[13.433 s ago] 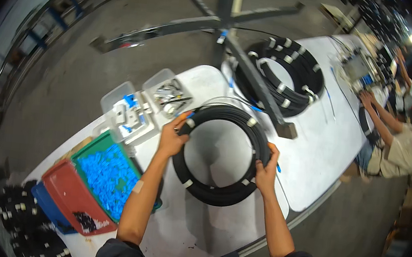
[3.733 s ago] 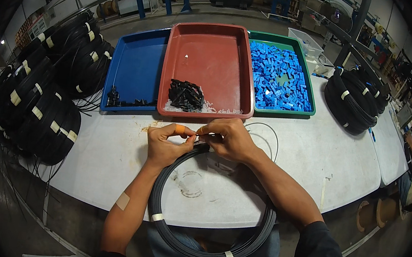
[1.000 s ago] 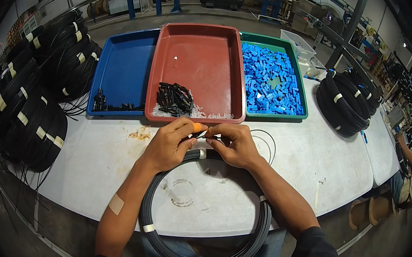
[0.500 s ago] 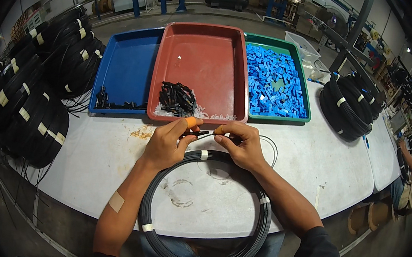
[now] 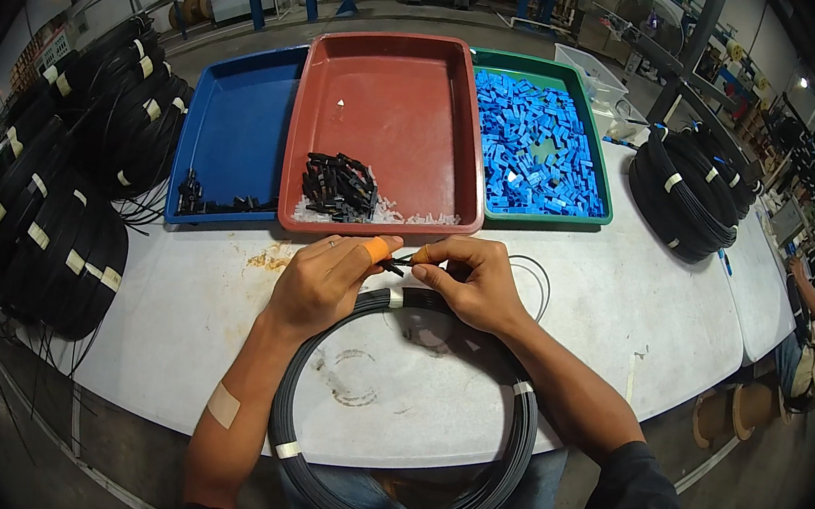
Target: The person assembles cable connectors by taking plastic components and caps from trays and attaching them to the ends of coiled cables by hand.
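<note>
Above the far rim of a taped coil of black cable [image 5: 285, 396], my two hands meet with fingertips almost touching. My left hand [image 5: 323, 283], an orange finger cover on one finger, pinches a small black connector piece [image 5: 392, 266]. From the right, my right hand [image 5: 476, 287], also with an orange finger cover, grips the thin black cable at that piece. My fingers hide where cable and piece meet. A loose loop of the cable [image 5: 549, 291] curves out behind my right hand. The coil overhangs the table's near edge above my lap.
Beyond my hands stand a red tray [image 5: 393, 104] with black pieces and clear bits, a blue tray [image 5: 244, 108] with some black pieces, and a green tray [image 5: 601, 190] full of blue clips. Black cable coils pile up at left [image 5: 52, 237] and right [image 5: 676, 203] on the white table [image 5: 610, 316].
My hands have drawn closer together, and the gap between their fingertips has narrowed. My left fingers have turned over the black piece. The view has shifted slightly.
</note>
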Available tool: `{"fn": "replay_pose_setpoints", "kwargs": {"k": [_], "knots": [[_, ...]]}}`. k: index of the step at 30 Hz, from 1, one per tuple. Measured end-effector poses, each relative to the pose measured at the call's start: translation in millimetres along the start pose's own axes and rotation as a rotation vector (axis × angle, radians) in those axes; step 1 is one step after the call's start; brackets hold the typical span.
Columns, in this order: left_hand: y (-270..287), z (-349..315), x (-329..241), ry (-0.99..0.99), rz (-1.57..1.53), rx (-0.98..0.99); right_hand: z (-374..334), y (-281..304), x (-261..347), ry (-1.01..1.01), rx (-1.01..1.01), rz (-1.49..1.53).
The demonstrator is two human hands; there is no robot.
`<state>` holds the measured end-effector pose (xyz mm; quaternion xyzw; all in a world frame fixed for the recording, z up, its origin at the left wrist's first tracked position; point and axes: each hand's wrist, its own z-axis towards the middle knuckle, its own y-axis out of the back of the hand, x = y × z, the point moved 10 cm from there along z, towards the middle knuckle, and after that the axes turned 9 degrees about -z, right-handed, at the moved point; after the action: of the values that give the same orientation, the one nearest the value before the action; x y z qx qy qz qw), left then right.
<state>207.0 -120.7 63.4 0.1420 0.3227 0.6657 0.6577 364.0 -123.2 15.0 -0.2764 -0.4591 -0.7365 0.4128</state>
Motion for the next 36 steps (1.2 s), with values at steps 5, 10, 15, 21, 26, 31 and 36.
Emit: {"fn": "replay_pose_setpoints", "kwargs": {"k": [5,10,15,21,26,31,36], "knots": [[-2.0,-0.1,-2.8,-0.03,-0.017,-0.005,-2.5,-2.3,-3.1,-0.041,0.021,-0.009],[-0.1,1.1,-0.6,0.004,-0.06,-0.016,-4.6,-2.5,15.5,0.061,0.052,-0.218],[-5.5,-2.8,11.0,0.141,-0.202,-0.008,-6.2,-0.6,17.4,0.127,0.017,-0.273],[-16.6,-14.0,38.3,0.398,-0.561,-0.012,-6.5,-0.9,23.2,0.129,-0.001,-0.261],[-19.5,-17.0,46.6,0.478,-0.613,-0.047,-10.8,-2.7,32.4,0.266,-0.031,-0.301],[-19.5,-18.9,47.2,0.481,-0.626,-0.049,-11.4,-1.8,37.6,0.271,-0.046,-0.315],[-17.2,-17.9,45.9,0.482,-0.625,-0.072,-13.1,-1.5,40.7,0.311,-0.054,-0.344]]}}
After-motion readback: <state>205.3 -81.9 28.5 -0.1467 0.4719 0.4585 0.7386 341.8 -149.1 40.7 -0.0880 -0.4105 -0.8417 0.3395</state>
